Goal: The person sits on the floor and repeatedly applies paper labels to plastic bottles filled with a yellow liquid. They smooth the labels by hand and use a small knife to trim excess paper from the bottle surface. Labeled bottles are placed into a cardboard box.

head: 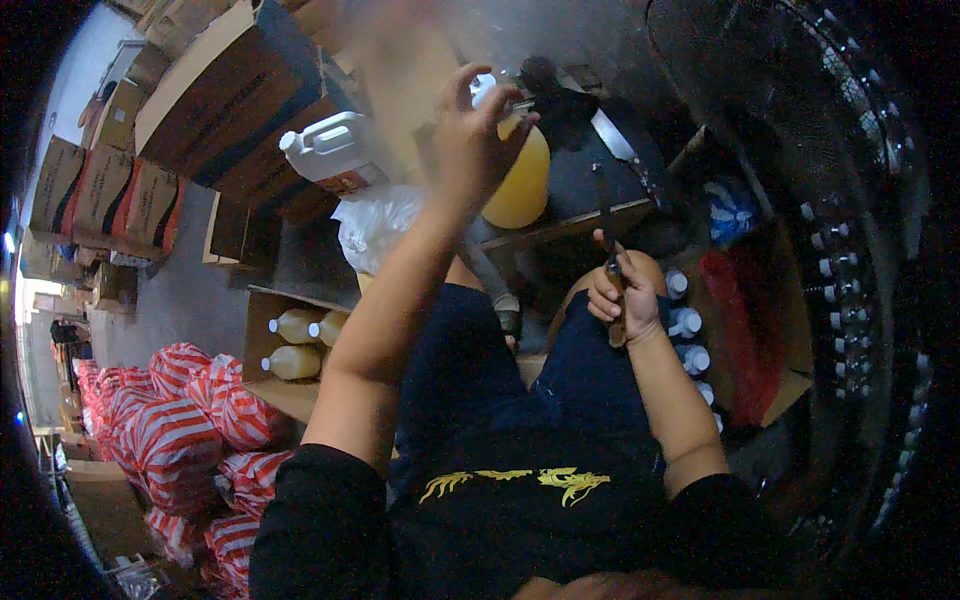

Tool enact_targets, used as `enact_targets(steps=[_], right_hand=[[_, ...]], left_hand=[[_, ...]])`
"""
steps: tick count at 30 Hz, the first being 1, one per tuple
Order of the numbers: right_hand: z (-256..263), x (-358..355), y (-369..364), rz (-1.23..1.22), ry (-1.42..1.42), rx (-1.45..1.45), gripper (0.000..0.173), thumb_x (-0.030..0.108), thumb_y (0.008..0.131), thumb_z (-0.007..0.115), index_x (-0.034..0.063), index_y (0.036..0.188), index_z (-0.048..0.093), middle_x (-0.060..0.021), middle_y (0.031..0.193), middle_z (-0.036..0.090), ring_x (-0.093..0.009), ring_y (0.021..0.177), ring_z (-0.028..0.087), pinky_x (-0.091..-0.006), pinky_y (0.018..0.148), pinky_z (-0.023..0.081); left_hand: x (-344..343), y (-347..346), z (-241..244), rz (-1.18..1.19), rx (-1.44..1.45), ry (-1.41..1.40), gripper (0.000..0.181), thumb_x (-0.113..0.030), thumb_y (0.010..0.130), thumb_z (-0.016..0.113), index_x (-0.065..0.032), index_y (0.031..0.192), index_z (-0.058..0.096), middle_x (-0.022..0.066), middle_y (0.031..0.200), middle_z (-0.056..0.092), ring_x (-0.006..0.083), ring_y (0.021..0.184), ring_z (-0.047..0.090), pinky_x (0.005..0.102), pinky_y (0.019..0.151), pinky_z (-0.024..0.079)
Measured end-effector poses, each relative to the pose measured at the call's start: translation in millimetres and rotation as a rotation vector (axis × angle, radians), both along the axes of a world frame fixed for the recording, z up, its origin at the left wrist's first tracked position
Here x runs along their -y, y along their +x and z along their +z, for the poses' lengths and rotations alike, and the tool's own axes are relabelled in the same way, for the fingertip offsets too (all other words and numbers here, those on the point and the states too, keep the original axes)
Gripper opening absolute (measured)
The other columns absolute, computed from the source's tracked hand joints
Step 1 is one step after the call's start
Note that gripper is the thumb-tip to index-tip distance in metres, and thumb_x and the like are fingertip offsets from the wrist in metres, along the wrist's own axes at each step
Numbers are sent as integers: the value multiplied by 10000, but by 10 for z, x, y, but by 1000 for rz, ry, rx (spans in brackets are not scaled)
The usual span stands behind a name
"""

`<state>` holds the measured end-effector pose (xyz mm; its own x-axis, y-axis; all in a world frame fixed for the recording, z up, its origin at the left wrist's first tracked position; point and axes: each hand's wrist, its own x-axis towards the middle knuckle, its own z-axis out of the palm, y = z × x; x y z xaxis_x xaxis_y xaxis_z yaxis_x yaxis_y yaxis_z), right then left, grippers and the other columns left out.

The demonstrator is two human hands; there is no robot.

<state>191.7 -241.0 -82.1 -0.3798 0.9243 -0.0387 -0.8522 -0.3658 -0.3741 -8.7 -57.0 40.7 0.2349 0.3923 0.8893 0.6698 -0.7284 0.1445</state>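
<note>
My left hand (484, 124) is raised at the top middle, its curved fingers apart around a white cap (483, 86). Just beyond the hand, partly hidden by it, stands a large bottle of yellow liquid (523, 191). Whether the fingertips touch the bottle is unclear. By my right knee, my right hand (626, 296) grips the wooden handle of a long, thin, dark tool (606, 202), perhaps a knife, pointing away from me. A wide pale blade (613, 135) lies on the dark surface (574, 195) beyond it.
On my left are a white jug (337, 154), a white plastic bag (379, 225) and a carton of pale-yellow bottles (292, 364). Red-and-white striped bags (172, 435) are heaped farther left. Capped bottles (694, 360) stand in a carton (787, 390) on my right, beside red plastic (742, 337).
</note>
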Motion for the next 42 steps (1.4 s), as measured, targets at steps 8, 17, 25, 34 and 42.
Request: enact_targets(steps=[8,17,25,34,42], right_hand=[[-51,25,-11,154,32,37,419,301,997,353,248,1412,372,-71,618,420,-166,424,406,-291,426,347],[-63,0,-79,282,91,111,414,277,999,366,213,1407,392,-80,639,469,-165,438,441,-286,447,373],[-65,-18,-96,303,71,179,418,282,993,388,214,1406,398,-87,654,481,-173,449,450,-290,465,391],[-58,-12,-112,232,-84,200,442,306,994,374,172,1415,366,-64,646,443,-158,456,431,-283,480,372],[-278,-113,-159,270,-107,320,425,298,980,455,179,1384,396,-99,773,590,-185,600,558,-315,542,471]], left_hand=[[746,34,-531,-273,302,-698,371,-188,726,794,-59,1035,635,124,952,642,237,767,637,316,670,507],[735,-111,-598,-534,584,-1119,211,-84,807,724,14,980,655,55,812,687,96,709,625,237,646,504],[803,-168,-520,-478,728,-1312,99,-81,864,649,14,893,643,76,769,668,123,679,625,256,599,510],[884,-207,-394,-389,754,-1052,148,-148,957,528,-18,891,557,71,749,613,154,669,614,278,619,514],[1583,1374,140,-940,154,-263,310,-112,738,641,-113,1048,628,95,849,616,284,759,609,385,593,497]])
